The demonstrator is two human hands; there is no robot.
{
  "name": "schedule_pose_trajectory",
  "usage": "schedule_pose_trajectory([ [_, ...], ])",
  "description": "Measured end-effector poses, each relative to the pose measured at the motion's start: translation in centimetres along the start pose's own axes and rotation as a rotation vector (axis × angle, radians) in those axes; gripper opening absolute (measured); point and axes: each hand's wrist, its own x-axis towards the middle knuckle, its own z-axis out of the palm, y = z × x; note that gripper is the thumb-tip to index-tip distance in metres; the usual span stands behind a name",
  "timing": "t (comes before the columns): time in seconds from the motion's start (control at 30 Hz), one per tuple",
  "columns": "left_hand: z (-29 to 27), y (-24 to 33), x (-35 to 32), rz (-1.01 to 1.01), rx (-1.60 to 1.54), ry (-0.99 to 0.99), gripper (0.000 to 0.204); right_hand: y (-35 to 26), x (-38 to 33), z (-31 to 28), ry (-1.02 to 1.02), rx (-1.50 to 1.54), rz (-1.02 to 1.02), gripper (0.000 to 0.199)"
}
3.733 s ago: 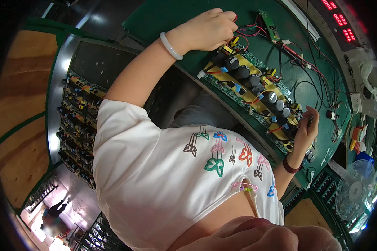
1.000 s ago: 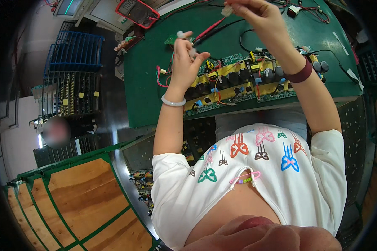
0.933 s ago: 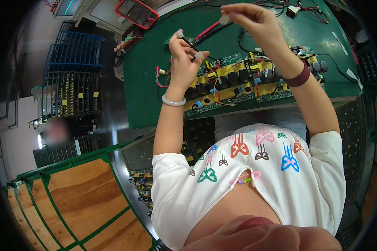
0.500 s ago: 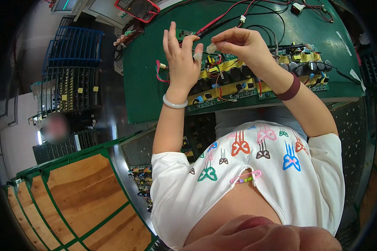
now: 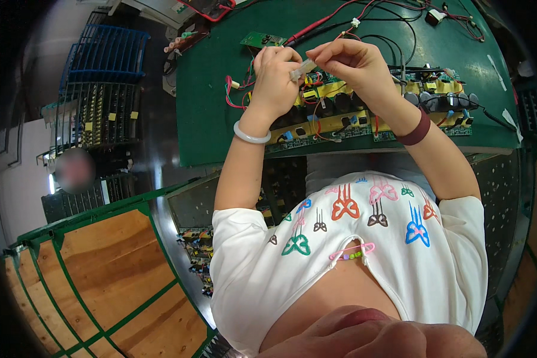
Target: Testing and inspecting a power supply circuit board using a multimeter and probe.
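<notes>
Above the bench (image 5: 212, 119), a small whitish piece (image 5: 304, 68) slants near-left to far-right, its far end pinched by the right hand (image 5: 353, 64), its near end at the curled left hand (image 5: 274, 83), whose grip is unclear.

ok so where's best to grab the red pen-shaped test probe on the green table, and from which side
The red pen-shaped test probe is probably best taken mid-handle from above, the grip closing across its length. It lies slanted on the green table, slim and straight, with a black lead close along its near side, so coming from that side may catch the lead.
</notes>
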Motion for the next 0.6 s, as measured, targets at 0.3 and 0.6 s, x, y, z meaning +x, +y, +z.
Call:
schedule_pose_trajectory([
  [0.3, -0.4, -0.5, 0.4, -0.013, -0.071, -0.208, 0.011, -0.1, 0.2, -0.5, -0.083, -0.101, -0.123, 0.006],
  [0.6, 0.2, -0.7, 0.4, -0.129, -0.218, -0.269, 0.013, -0.9, 0.3, -0.5, -0.156, -0.226, -0.071, 0.01],
])
